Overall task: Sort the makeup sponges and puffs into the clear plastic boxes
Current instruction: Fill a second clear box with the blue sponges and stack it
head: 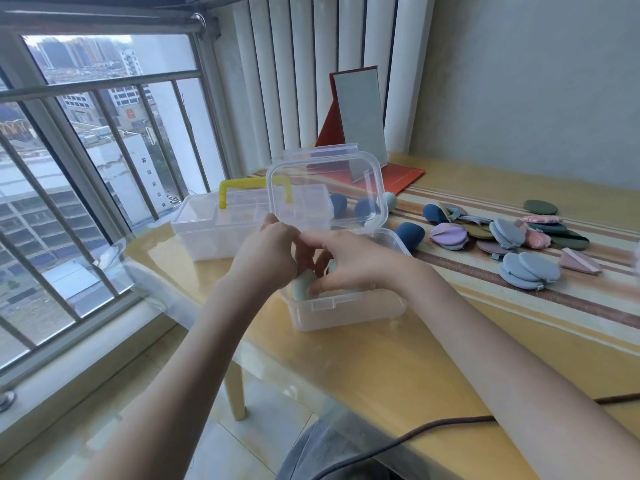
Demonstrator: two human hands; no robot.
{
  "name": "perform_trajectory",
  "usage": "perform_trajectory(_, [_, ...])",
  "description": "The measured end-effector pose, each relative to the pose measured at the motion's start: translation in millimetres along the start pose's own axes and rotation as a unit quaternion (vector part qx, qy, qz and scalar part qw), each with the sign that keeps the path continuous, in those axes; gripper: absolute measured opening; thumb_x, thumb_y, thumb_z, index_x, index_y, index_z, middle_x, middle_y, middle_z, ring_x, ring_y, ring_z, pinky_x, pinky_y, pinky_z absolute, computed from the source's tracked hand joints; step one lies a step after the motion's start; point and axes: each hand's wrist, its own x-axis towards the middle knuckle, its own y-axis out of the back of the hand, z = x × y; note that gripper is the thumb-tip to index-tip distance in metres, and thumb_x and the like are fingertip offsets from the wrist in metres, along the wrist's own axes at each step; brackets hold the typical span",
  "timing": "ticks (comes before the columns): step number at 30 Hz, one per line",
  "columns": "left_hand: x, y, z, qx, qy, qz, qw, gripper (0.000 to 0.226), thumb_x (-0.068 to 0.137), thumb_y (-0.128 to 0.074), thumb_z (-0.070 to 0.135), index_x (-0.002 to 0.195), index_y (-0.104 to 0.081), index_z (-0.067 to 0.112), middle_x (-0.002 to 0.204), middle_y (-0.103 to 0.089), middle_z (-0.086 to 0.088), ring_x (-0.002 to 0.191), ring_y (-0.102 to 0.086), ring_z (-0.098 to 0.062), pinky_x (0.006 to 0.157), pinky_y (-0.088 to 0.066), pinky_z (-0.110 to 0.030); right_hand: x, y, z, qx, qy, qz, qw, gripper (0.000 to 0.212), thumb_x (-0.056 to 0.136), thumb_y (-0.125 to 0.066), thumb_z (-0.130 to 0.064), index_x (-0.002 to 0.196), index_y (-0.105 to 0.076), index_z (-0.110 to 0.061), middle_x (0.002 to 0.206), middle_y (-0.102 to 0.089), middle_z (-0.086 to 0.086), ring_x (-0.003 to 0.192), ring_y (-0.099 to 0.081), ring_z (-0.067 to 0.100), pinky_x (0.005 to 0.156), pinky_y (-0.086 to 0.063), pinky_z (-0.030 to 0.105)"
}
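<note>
Counter (398,368) by the window carries everything. Far box with yellow handle (221,226) sits shut; near clear box (346,311) open, lid up. Puffs (530,268) and dark blue sponges (410,233) lie loose to the right, well apart from the box. Both hands inside the near box: left hand (273,254) curls round a pale green sponge (303,285); right hand (353,261) presses fingertips onto sponges, fingers bent, grip unclear. Sponges likely light, squashy, grippy; pinch mid-body.
</note>
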Motion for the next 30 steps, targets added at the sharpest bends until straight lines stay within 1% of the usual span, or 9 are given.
perform_trajectory(5, [-1,2,-7,-0.054,-0.028,-0.069,0.996,0.031,0.078,-0.066,0.003,0.104,-0.062,0.019,0.113,-0.035,-0.001,0.100,-0.045,-0.016,0.084,-0.038,-0.022,0,-2,0,-0.017,0.003,0.023,1.000,0.035,0.076,-0.075,-0.010,0.104,-0.056,-0.023,0.098,-0.060,-0.011,0.085,-0.063,0.010,0.074,-0.052,0.025])
perform_trajectory(9, [-10,14,-13,-0.166,-0.022,-0.134,0.977,0.026,0.078,-0.067,0.012,0.101,-0.063,0.023,0.116,-0.035,0.000,0.107,-0.043,-0.016,0.088,-0.033,-0.023,1,-4,-1,-0.010,0.002,0.040,0.999,0.035,0.075,-0.077,-0.011,0.099,-0.053,-0.019,0.097,-0.061,-0.007,0.088,-0.064,0.010,0.075,-0.051,0.022])
perform_trajectory(12, [-11,13,-15,-0.161,-0.016,-0.138,0.977,0.043,0.066,-0.083,0.024,0.105,-0.065,0.025,0.118,-0.033,0.001,0.107,-0.043,-0.015,0.089,-0.034,-0.022,1,-4,-1,0.015,-0.013,0.043,0.999,0.027,0.076,-0.075,-0.008,0.095,-0.057,-0.011,0.095,-0.062,-0.006,0.084,-0.063,0.004,0.067,-0.048,0.009])
perform_trajectory(14, [-9,8,-15,-0.147,-0.014,-0.126,0.981,0.052,0.061,-0.087,0.024,0.108,-0.064,0.024,0.119,-0.031,0.000,0.106,-0.041,-0.015,0.088,-0.034,-0.021,1,-4,1,0.022,-0.021,0.043,0.999,0.023,0.076,-0.074,-0.006,0.092,-0.059,-0.010,0.095,-0.063,-0.006,0.083,-0.064,0.004,0.065,-0.046,0.004])
perform_trajectory(18, [-6,5,-15,-0.141,0.003,-0.120,0.983,0.065,0.062,-0.087,0.020,0.121,-0.060,0.021,0.121,-0.029,0.000,0.105,-0.040,-0.016,0.085,-0.037,-0.022,2,-3,6,0.042,-0.038,0.045,0.997,0.023,0.074,-0.080,-0.013,0.084,-0.059,-0.019,0.098,-0.065,-0.007,0.086,-0.066,0.009,0.068,-0.052,0.013])
perform_trajectory(20, [-6,4,-15,-0.141,0.014,-0.116,0.983,0.064,0.065,-0.084,0.014,0.123,-0.058,0.023,0.122,-0.031,-0.001,0.101,-0.043,-0.017,0.077,-0.042,-0.021,3,-2,8,0.052,-0.057,0.057,0.995,0.027,0.073,-0.082,-0.014,0.085,-0.058,-0.020,0.097,-0.065,-0.002,0.088,-0.066,0.016,0.072,-0.056,0.022])
perform_trajectory(23, [-6,2,-14,-0.148,0.024,-0.128,0.980,0.062,0.068,-0.078,0.006,0.123,-0.057,0.027,0.123,-0.037,-0.004,0.098,-0.046,-0.019,0.060,-0.041,-0.015,2,0,9,0.106,-0.093,0.069,0.988,0.038,0.071,-0.084,-0.016,0.097,-0.057,-0.014,0.098,-0.067,0.002,0.085,-0.067,0.014,0.066,-0.056,0.018])
perform_trajectory(26, [-6,3,-14,-0.141,0.027,-0.133,0.981,0.065,0.069,-0.076,0.007,0.127,-0.052,0.025,0.123,-0.036,-0.004,0.099,-0.046,-0.021,0.069,-0.043,-0.021,1,0,8,0.112,-0.106,0.042,0.987,0.046,0.073,-0.083,-0.015,0.111,-0.056,-0.018,0.108,-0.066,-0.006,0.090,-0.065,0.005,0.072,-0.055,0.017])
perform_trajectory(30, [-8,5,-11,-0.134,0.019,-0.150,0.979,0.070,0.069,-0.081,0.023,0.129,-0.047,0.020,0.123,-0.039,-0.003,0.104,-0.048,-0.020,0.074,-0.041,-0.023,0,0,5,0.111,-0.097,0.017,0.989,0.052,0.076,-0.080,-0.011,0.122,-0.057,-0.019,0.118,-0.063,-0.007,0.093,-0.066,0.007,0.071,-0.058,0.022])
